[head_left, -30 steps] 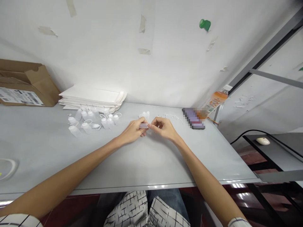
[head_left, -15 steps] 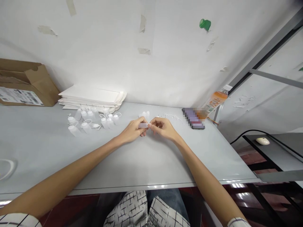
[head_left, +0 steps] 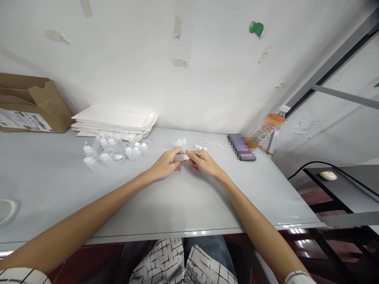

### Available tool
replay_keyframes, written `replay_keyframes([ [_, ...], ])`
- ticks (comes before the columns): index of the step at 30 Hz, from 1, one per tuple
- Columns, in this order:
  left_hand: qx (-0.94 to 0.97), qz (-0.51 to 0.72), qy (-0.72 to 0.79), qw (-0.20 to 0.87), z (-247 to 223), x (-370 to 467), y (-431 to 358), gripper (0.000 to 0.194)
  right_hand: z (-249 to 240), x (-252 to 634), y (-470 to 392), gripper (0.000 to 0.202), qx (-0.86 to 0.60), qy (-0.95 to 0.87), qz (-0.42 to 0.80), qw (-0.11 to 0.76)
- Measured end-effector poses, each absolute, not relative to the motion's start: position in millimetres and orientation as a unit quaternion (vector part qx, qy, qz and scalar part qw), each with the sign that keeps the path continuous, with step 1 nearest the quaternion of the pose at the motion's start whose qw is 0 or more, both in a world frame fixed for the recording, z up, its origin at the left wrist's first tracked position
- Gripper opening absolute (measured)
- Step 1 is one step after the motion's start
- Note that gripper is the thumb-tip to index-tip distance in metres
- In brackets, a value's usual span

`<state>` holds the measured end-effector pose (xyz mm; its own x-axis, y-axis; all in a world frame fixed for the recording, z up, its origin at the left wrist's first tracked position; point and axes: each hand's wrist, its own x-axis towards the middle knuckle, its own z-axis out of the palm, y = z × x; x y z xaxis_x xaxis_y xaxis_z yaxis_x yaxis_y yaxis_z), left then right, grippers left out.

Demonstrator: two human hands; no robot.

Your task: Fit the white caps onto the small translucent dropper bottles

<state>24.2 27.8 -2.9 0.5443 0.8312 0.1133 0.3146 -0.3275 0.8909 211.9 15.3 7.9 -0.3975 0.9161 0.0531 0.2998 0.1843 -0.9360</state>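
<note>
My left hand (head_left: pixel 166 163) is closed around a small translucent squeeze bottle (head_left: pixel 179 157), which lies sideways in its fingers. At the bottle's right end, the thumb and fingers of my right hand (head_left: pixel 203 161) pinch its white cap (head_left: pixel 187 157), mostly covered by the fingers. Just behind the hands are a few similar pieces, translucent bottles (head_left: pixel 180 142). White nozzle caps (head_left: pixel 200 147) stand on the table beyond my right hand, beside thin white looped straps (head_left: pixel 215 146). Several capped squeeze bottles (head_left: pixel 106 159) are grouped to the left of my left hand.
A stack of white envelopes (head_left: pixel 114 119) and an open cardboard box (head_left: pixel 56 104) are against the wall at left. At right, a phone (head_left: pixel 237 146) lies near an orange drink bottle (head_left: pixel 271 124). The grey table (head_left: pixel 177 205) ends at my lap.
My right hand has turned at the cap, with its thumb now raised and its fingers curled under. The nozzle caps behind it have come into view. My left hand stays nearly still.
</note>
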Motion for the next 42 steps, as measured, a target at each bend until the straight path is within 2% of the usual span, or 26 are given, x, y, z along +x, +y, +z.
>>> replay_keyframes([
  [4, 0.729, 0.313, 0.362, 0.489, -3.7, 24.6, 29.5, 0.009, 12.3, 211.9, 12.8, 0.039, -0.437, -0.698, 0.445, 0.351],
  [7, 0.742, 0.302, 0.385, 0.459, -4.5, 24.6, 29.9, 0.011, 12.6, 212.4, 12.7, 0.033, -0.428, -0.703, 0.448, 0.349],
  [13, 0.822, 0.281, 0.391, 0.305, -7.4, 24.7, 28.5, 0.026, 7.8, 212.1, 14.6, 0.048, -0.450, -0.711, 0.423, 0.337],
  [17, 0.820, 0.264, 0.402, 0.310, -3.3, 23.7, 27.4, 0.029, 9.8, 210.5, 13.1, 0.052, -0.458, -0.716, 0.407, 0.334],
  [24, 0.799, 0.241, 0.436, 0.336, 6.3, 23.2, 23.4, 0.033, 11.3, 208.0, 10.9, 0.036, -0.428, -0.711, 0.405, 0.384],
  [28, 0.814, 0.211, 0.447, 0.306, 3.5, 22.9, 24.0, 0.033, 9.0, 205.5, 10.5, 0.042, -0.447, -0.718, 0.375, 0.379],
  [33, 0.834, 0.154, 0.475, 0.235, 2.0, 21.3, 26.5, 0.038, 5.9, 203.8, 10.7, 0.054, -0.475, -0.716, 0.399, 0.321],
  [36, 0.820, 0.151, 0.480, 0.274, 3.5, 20.4, 28.6, 0.035, 5.7, 203.5, 10.7, 0.053, -0.476, -0.720, 0.379, 0.332],
  [39, 0.797, 0.166, 0.477, 0.330, 4.6, 19.6, 31.2, 0.030, 7.3, 202.7, 9.6, 0.044, -0.459, -0.737, 0.347, 0.354],
  [42, 0.792, 0.172, 0.485, 0.330, 5.0, 19.2, 32.5, 0.030, 10.0, 201.9, 7.9, 0.044, -0.460, -0.735, 0.368, 0.337],
])
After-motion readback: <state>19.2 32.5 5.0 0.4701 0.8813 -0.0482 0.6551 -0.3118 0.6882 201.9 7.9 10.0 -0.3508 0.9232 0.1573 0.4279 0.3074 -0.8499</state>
